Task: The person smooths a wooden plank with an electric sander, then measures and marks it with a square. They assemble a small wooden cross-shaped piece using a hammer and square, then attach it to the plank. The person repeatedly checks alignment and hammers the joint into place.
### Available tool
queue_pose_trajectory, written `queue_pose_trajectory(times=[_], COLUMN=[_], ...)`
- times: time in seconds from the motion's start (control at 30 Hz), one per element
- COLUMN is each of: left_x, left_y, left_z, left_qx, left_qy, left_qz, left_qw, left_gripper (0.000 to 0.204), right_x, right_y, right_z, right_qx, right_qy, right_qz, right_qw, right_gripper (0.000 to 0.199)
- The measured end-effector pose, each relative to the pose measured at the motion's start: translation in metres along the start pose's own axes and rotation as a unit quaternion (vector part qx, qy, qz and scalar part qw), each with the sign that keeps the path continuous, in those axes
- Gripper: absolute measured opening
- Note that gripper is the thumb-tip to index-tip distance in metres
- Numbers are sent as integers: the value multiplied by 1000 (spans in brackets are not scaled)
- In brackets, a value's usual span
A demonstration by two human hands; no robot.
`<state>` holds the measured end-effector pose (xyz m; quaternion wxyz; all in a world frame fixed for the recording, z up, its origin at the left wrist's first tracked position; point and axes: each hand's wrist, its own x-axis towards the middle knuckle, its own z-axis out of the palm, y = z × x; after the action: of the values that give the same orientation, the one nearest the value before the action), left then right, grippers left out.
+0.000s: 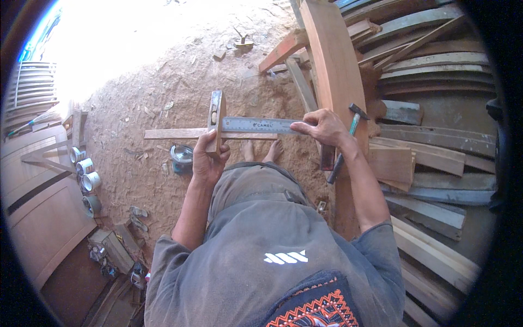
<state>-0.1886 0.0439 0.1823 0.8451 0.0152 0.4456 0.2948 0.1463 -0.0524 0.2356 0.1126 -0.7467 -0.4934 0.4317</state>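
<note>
My left hand [210, 158] is closed round the lower end of the block of a wooden marking gauge [216, 109], held in front of my waist. The gauge's thin stem [174, 134] runs out to both sides of the block. My right hand [327, 128] grips a try square by its right end, thumb on the steel ruled blade [259, 125]. The blade's left end meets the gauge block, and the blade lies along the stem. Below my right hand shows the square's dark reddish stock [327, 158]; its upper part is hidden by the hand.
A hammer [348, 141] lies on a long, wide timber beam [332, 60] at my right. Stacked boards [436, 158] fill the far right. Sandy ground holds a hand plane [243, 42], a dark round object [182, 158] and slippers [139, 218]. Cans [84, 166] stand beside panels at left.
</note>
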Motion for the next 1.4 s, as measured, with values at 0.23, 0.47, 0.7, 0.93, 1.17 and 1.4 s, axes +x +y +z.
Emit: queue_pose_trajectory(times=[0.23, 0.47, 0.7, 0.93, 1.17, 1.4], left_x=[0, 10, 13, 9, 9, 6], left_y=[-1, -3, -7, -9, -12, -13], left_z=[4, -6, -13, -12, -8, -4], left_qx=[9, 1, -1, 7, 5, 9], left_qy=[32, 6, 28, 50, 79, 77], left_qz=[1, -24, -35, -32, -28, -31], left_qw=[999, 1000, 999, 998, 996, 997], left_gripper=[21, 24, 27, 30, 31, 33], right_x=[-1, 4, 12, 17, 23, 22], right_y=[0, 5, 8, 10, 18, 20], right_z=[0, -2, -3, -1, 2, 5], right_qx=[14, -1, -13, -10, -7, -3], right_qy=[-6, -6, -16, -30, -38, -24], right_qz=[11, -1, -32, -32, -34, -57], right_qw=[1000, 1000, 999, 999, 999, 998], right_gripper=[56, 55, 53, 52, 50, 47])
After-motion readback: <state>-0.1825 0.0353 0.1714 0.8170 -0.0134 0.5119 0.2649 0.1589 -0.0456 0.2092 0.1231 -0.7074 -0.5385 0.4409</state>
